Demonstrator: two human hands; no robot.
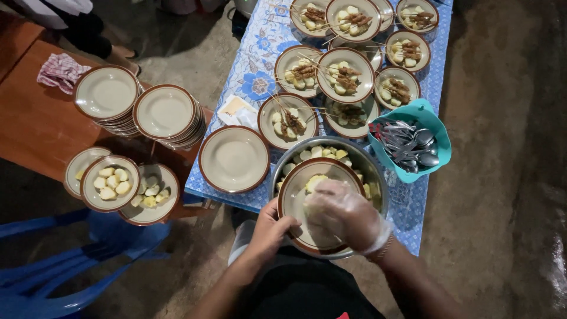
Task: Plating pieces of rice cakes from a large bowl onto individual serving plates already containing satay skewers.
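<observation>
My left hand [270, 229] grips the near rim of a cream plate with a brown rim [295, 195], held over a large metal bowl [378, 171] of pale food cubes. My right hand [345, 215], in a thin clear plastic glove, is curled over the plate, its fingers closed on pale food pieces. A few cubes [315, 181] lie on the plate's far side. An empty plate [234, 159] sits just left of the bowl on the blue floral cloth [260, 53].
Several plates with cubes and skewered meat [345, 74] fill the far table. A teal basket of spoons [434, 127] stands right of the bowl. Two stacks of empty plates [164, 112] and plates of cubes [109, 183] sit on a wooden table at left. Blue plastic chair [53, 272] lower left.
</observation>
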